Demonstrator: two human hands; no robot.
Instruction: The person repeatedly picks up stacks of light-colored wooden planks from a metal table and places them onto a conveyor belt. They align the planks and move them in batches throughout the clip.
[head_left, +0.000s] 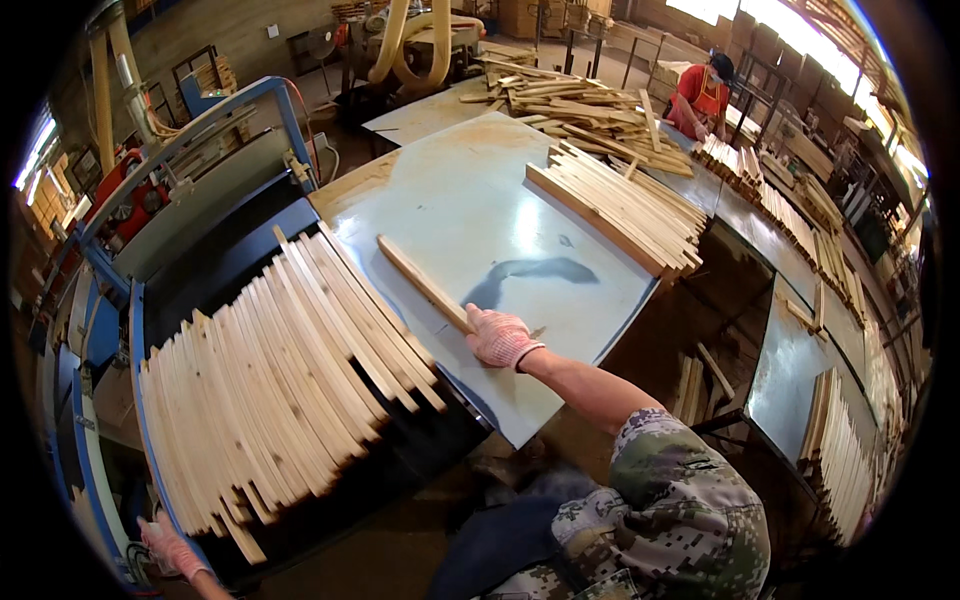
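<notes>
A single wooden strip (425,284) lies on the pale metal tabletop (440,180). My right hand (497,336), in a pinkish knit glove, has its fingers closed round the strip's near end. To the left, many wooden strips (265,385) lie side by side on the dark bed of a blue-framed machine, their ends uneven. My left hand (172,552), gloved the same way, is low at the machine's near left corner, beside its blue side rail (150,440). Its fingers are too small and blurred to show whether they grip anything.
A row of strips (620,205) sits on the tabletop's far right. Behind it is a loose heap of strips (580,110). A blue bar frame (190,140) rises at the machine's far side. Across the right-hand tables, a person in red (703,95) handles strips.
</notes>
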